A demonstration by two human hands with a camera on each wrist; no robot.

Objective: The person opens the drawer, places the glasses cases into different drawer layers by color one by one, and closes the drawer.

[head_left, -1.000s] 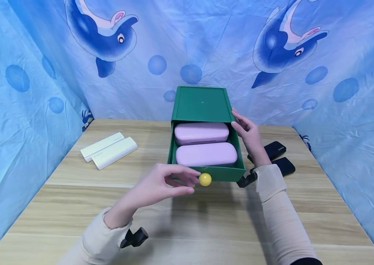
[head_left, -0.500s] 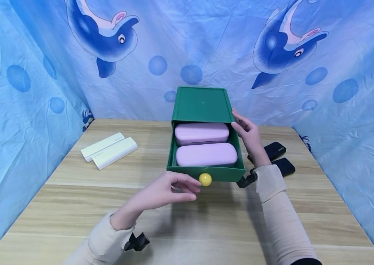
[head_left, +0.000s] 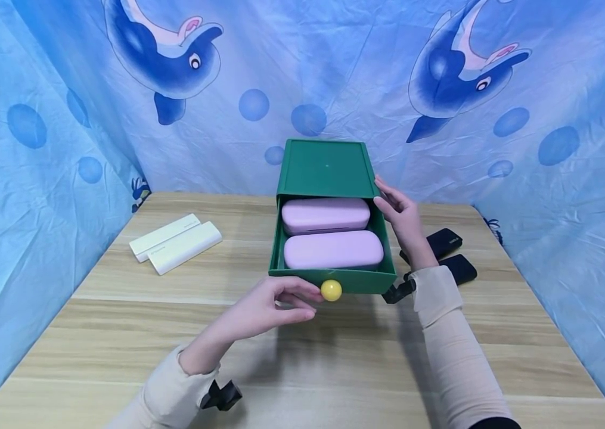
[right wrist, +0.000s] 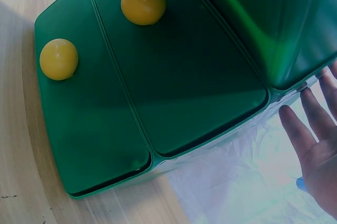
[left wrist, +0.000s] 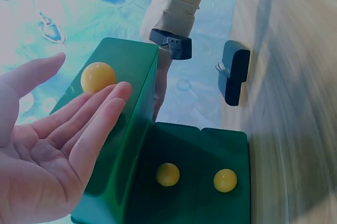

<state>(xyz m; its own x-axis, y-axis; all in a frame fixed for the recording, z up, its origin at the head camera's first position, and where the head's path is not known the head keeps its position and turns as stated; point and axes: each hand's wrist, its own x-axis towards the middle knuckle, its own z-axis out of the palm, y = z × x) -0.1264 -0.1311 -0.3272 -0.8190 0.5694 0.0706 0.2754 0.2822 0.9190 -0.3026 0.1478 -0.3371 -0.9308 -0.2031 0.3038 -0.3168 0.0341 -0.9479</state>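
A green drawer cabinet (head_left: pixel 326 170) stands mid-table with its top drawer (head_left: pixel 369 282) pulled out. Two lilac oblong cases (head_left: pixel 326 215) lie inside the drawer, one behind the other. My left hand (head_left: pixel 267 307) is at the drawer's round yellow knob (head_left: pixel 331 290), fingertips beside or against it. In the left wrist view the fingers (left wrist: pixel 89 121) are straight and the thumb stands well apart from them. My right hand (head_left: pixel 405 223) is at the cabinet's right side, fingertips at its edge. The right wrist view shows its fingers (right wrist: pixel 316 113) extended.
Below, two more drawers with yellow knobs (left wrist: pixel 168 174) are closed. Two white bar-shaped devices (head_left: pixel 184 247) lie at left on the wooden table (head_left: pixel 136 333). Two black ones (head_left: pixel 458 268) lie near the right forearm. A blue dolphin curtain (head_left: pixel 281 59) hangs around the table.
Compared with a second ago, my left hand's wrist and knuckles have dropped slightly in front of the drawer. The right hand, drawer and cases have stayed in place.
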